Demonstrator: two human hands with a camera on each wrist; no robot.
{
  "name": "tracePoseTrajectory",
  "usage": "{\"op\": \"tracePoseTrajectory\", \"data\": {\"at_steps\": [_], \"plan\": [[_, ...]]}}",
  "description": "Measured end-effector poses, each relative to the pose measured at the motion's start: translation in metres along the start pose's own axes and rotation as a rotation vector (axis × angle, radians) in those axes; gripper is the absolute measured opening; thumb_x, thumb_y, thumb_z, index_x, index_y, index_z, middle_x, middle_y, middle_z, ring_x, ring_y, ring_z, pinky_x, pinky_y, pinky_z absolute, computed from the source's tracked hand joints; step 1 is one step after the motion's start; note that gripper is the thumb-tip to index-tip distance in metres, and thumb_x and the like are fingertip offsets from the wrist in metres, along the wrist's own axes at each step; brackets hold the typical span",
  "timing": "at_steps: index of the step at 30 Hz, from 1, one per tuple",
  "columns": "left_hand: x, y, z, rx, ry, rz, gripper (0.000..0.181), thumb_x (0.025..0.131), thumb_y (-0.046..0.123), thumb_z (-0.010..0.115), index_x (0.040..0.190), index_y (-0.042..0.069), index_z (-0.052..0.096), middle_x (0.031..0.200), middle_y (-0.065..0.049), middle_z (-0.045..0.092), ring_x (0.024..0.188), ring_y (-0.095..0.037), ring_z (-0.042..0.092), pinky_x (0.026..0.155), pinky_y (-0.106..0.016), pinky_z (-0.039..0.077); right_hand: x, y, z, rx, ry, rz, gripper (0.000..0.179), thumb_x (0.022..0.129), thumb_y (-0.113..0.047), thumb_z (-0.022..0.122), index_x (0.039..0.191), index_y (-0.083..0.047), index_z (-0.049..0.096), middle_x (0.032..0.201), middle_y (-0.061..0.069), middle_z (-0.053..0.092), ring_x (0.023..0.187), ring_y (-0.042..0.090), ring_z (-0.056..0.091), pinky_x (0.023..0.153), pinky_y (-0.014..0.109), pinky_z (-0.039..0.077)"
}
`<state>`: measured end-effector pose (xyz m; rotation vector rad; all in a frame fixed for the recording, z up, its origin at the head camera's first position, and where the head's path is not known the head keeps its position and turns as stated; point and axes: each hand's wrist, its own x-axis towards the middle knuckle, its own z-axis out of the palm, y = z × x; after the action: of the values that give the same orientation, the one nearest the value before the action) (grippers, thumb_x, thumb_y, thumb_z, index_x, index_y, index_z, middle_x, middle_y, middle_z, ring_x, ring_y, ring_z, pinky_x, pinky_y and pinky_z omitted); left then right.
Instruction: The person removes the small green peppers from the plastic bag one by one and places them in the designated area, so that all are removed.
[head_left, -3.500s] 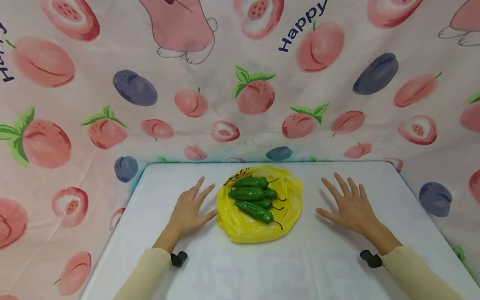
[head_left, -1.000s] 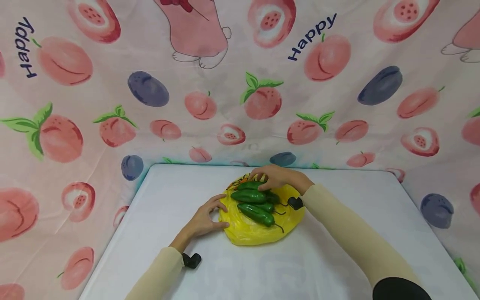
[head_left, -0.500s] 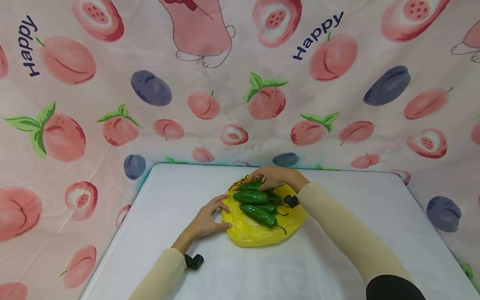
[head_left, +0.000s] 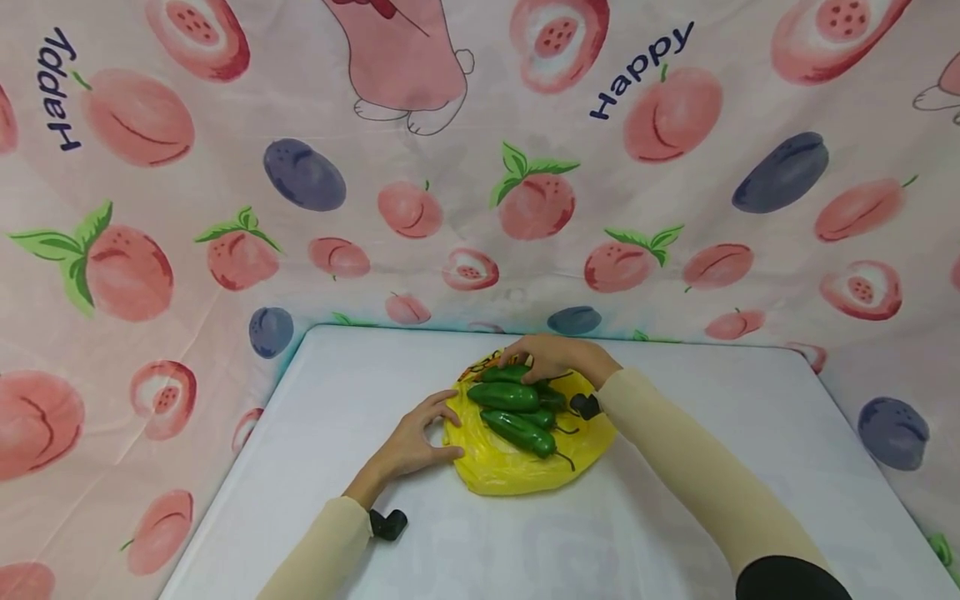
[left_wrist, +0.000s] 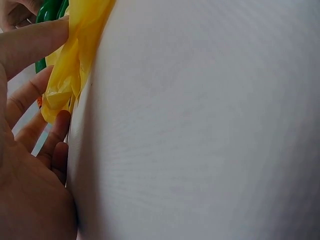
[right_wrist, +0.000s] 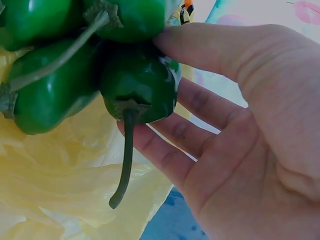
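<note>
Several glossy green chili peppers (head_left: 504, 397) lie in a pile on a crumpled yellow plastic bag (head_left: 517, 482) on the white table. Reaching across from the right, my right hand (head_left: 550, 354) grips the rearmost green chili pepper (head_left: 508, 373). In the right wrist view its thumb lies on top of the peppers, while the other fingers curve around the far side of one pepper (right_wrist: 137, 82) with a drooping stem. My left hand (head_left: 411, 439) rests at the bag's left edge, thumb and fingers spread apart. The left wrist view shows its fingertips against the yellow plastic (left_wrist: 82, 55).
The white tabletop (head_left: 360, 367) spreads out around the bag. Behind and beside it hangs a pink cloth (head_left: 450, 150) printed with fruit. A small black wrist camera (head_left: 388, 524) sits at the left cuff, another (head_left: 585, 406) at the right.
Both hands were spread on either side of the bag at first. The left has moved in to the bag's edge, the right over to the rear pepper. The last second shows almost no movement.
</note>
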<state>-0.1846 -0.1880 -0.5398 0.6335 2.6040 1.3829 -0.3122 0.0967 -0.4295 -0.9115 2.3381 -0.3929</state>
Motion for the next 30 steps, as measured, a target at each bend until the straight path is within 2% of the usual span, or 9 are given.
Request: {"op": "tracePoseTrajectory", "data": {"at_steps": [10,18,23,30], "plan": [[0.000,0.002,0.000,0.011,-0.003,-0.007,0.036,0.080,0.030,0.089,0.106,0.023,0.067,0.161,0.000,0.040,0.151,-0.029,0.031,0.121,-0.059,0.025,-0.006,0.000,-0.002,0.015,0.015,-0.021,0.044,0.100,-0.012,0.068,0.142,-0.022,0.061,0.140,0.010,0.059,0.127,0.030,0.057,0.103,0.047,0.052],[0.000,0.002,-0.002,0.024,-0.016,0.010,0.036,0.080,0.028,0.089,0.107,0.023,0.066,0.160,-0.002,0.041,0.151,-0.030,0.032,0.121,-0.060,0.026,-0.014,-0.001,-0.003,0.034,0.019,-0.024,0.045,0.100,-0.010,0.068,0.142,-0.020,0.060,0.145,0.009,0.057,0.131,0.031,0.055,0.102,0.046,0.053],[0.001,0.000,-0.003,0.026,-0.015,0.012,0.036,0.080,0.028,0.089,0.107,0.023,0.066,0.160,-0.002,0.042,0.150,-0.030,0.033,0.119,-0.060,0.030,-0.023,0.000,-0.004,0.025,0.040,-0.066,0.045,0.099,-0.010,0.069,0.142,-0.018,0.060,0.144,0.008,0.057,0.131,0.031,0.055,0.099,0.043,0.055],[0.004,-0.001,-0.003,0.025,-0.005,0.027,0.036,0.080,0.027,0.089,0.107,0.021,0.066,0.160,-0.002,0.041,0.150,-0.030,0.033,0.118,-0.059,0.033,-0.043,0.006,-0.007,0.079,0.132,-0.089,0.045,0.097,-0.013,0.073,0.140,-0.020,0.062,0.137,0.012,0.062,0.113,0.031,0.066,0.090,0.039,0.059]]}}
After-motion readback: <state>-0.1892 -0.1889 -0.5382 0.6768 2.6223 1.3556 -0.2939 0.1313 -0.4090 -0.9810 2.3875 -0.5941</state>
